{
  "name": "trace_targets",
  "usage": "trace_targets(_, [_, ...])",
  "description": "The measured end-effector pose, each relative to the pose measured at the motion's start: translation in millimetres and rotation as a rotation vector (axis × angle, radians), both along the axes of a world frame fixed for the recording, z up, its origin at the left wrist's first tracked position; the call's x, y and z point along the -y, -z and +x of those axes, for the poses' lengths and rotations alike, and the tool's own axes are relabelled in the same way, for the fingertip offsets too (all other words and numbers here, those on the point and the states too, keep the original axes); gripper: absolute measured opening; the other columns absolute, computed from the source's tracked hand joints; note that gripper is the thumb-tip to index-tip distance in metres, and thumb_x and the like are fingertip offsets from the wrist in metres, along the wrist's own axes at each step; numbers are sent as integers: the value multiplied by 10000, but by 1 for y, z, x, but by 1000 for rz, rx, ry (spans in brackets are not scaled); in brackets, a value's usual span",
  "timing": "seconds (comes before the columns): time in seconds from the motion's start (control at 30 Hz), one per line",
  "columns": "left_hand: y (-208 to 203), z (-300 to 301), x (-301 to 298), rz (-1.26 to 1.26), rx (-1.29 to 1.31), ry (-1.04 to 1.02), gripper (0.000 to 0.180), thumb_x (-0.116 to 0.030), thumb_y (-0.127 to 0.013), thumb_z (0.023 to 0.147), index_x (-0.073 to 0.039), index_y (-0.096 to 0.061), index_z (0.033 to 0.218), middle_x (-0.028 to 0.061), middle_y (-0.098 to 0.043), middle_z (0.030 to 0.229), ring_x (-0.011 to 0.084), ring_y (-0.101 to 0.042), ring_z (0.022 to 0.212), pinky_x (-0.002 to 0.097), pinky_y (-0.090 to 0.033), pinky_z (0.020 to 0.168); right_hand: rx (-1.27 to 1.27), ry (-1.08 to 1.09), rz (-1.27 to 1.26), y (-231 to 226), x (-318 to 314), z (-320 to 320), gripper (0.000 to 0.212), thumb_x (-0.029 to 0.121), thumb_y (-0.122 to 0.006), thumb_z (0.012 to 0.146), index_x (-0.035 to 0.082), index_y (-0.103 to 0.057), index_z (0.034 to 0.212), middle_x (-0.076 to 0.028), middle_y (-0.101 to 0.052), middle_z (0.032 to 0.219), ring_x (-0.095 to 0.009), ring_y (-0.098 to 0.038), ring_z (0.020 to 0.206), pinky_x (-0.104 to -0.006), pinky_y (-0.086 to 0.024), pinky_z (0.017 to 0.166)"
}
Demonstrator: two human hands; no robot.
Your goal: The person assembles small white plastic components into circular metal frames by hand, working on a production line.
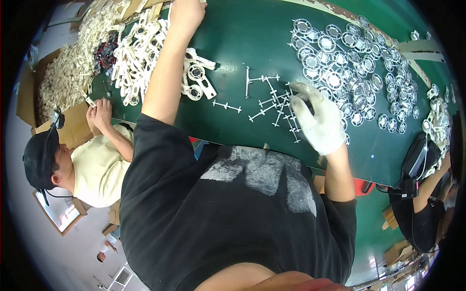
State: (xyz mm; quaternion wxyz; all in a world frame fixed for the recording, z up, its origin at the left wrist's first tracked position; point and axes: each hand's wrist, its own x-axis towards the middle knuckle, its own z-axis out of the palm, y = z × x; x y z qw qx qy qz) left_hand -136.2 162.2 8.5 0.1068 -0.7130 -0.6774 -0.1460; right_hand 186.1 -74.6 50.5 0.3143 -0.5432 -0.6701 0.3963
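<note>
With bare left hand (188, 13) and gloved right hand (318, 119) well apart, reached the left across the green worktop (228, 43), its grip cropped and impossible to tell, and held the right, thumb and forefinger parted, over the edge of tangled crossbar pieces (280, 104), contact unclear. Counted one loose piece (226, 105) lying alone, perhaps ten more overlapping, too tangled for certainty. Had silver-rimmed discs (334, 79) rightward and white ring-and-handle parts (141, 53) leftward, dozens each, likely grouped by kind for easy reach.
</note>
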Motion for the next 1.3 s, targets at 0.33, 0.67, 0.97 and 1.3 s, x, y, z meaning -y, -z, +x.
trace_targets(0.33, [-64, 88, 92, -420, 823, 589, 268, -38, -708, 940, -15, -663, 1203, 34, -670, 1131, 125, -676, 1029, 272, -563, 906, -19, 186, 130, 9, -1, 0, 633, 214, -779, 854, -3, -519, 1389, -159, -660, 1139, -270, -672, 969, -373, -548, 889])
trace_targets(0.67, [-33, 173, 193, -325, 684, 897, 322, -35, -749, 833, -111, -683, 1139, 67, -656, 1100, 232, -693, 912, 327, -570, 713, -85, 600, -105, -12, -20, 56, 293, 175, -601, 1041, -47, -622, 1230, -23, -602, 827, -63, -533, 685, -206, -424, 581])
trace_targets(0.97, [-1, 225, 258, -352, 282, 1027, 555, -364, -824, 712, -129, -615, 1169, 13, -574, 1058, 180, -612, 849, 306, -532, 679, -316, 743, 6, -14, -21, 52, 125, 119, -646, 975, 29, -687, 1051, 62, -551, 716, -23, -449, 577, -212, -354, 517])
trace_targets(1.3, [-40, 166, 204, -298, 960, 1122, 465, 46, -731, 699, -11, -697, 1160, 165, -677, 1184, 292, -682, 986, 391, -562, 844, -59, 381, -180, -2, -12, 61, 330, 373, -660, 964, 64, -730, 1058, -71, -686, 724, -152, -647, 633, -296, -508, 638])
